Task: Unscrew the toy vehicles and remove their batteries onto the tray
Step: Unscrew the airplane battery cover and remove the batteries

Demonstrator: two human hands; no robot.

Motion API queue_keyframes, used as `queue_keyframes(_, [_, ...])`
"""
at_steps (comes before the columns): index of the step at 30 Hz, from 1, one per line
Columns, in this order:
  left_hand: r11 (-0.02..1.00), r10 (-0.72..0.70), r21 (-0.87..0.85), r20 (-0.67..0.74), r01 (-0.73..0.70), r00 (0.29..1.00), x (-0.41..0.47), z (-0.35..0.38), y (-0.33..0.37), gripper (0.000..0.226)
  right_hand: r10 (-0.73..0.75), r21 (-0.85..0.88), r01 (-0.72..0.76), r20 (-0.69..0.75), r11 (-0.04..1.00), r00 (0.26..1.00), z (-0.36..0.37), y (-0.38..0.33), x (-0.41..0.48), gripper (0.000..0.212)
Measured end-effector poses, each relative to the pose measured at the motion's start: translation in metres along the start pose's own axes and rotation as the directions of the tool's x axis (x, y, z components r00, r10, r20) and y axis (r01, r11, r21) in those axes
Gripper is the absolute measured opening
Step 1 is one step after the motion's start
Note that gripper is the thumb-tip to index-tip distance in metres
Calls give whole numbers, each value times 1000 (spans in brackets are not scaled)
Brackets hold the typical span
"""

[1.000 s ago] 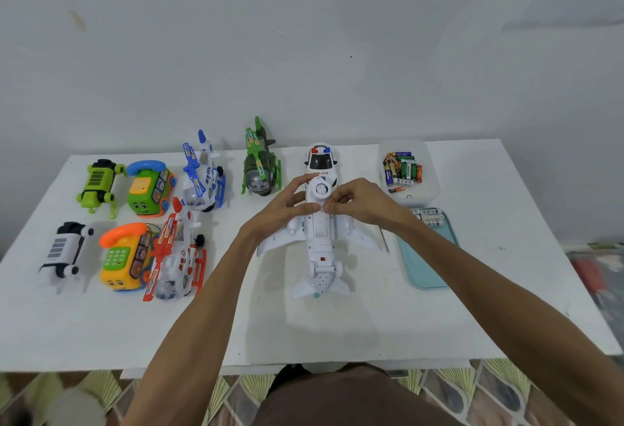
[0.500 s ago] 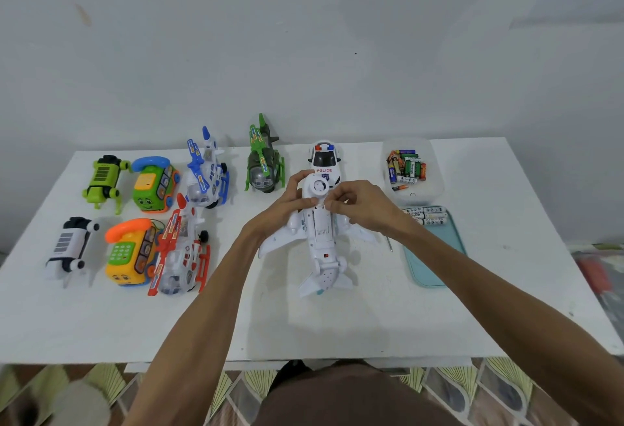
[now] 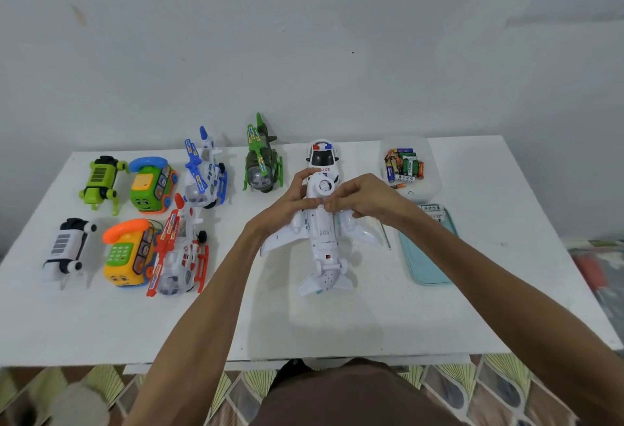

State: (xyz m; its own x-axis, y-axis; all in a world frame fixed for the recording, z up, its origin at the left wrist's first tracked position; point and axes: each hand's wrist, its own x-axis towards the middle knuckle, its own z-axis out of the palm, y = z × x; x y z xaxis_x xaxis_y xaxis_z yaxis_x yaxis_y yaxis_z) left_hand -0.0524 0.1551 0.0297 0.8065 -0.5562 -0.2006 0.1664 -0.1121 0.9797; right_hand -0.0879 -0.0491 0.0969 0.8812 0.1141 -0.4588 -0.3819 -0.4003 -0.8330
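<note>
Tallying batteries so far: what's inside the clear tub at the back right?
The clear tub holds a heap of loose batteries, green, orange and blue among them. Lower ones are covered by those on top, so no count is possible.

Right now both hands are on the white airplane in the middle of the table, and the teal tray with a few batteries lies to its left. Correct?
Not quite. The head view shows the teal tray lying to the right of the white airplane, not its left. The rest holds: the left hand and right hand both hold the airplane, and a few batteries lie at the tray's far end.
</note>
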Motion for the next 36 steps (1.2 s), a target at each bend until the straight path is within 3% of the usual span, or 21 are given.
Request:
queue_keyframes(11, [1000, 3, -12, -2, -3, 1000, -1, -2, -2, 86, -64, -109, 60, -40, 992, 997, 5, 5, 1, 7])
queue_keyframes(21, [1000, -8, -18, 9, 8, 1000, 0, -4, -3, 71, -96, -39, 95, -20, 995, 995, 6, 8, 2, 16])
queue_keyframes(30, [1000, 1, 8, 24, -2, 1000, 2, 0, 0, 73, -111, -268, 100, -27, 958, 993, 2, -1, 2, 20])
queue_keyframes(33, [1000, -4, 14, 18, 3, 1000, 2, 2, 0, 72, -55, -225, 39, -65, 973, 996, 5, 2, 3, 17])
queue_keyframes(36, [1000, -5, 22, 9, 4, 1000, -1, 0, 0, 72, -26, -203, 3, -111, 979, 993, 4, 8, 5, 38])
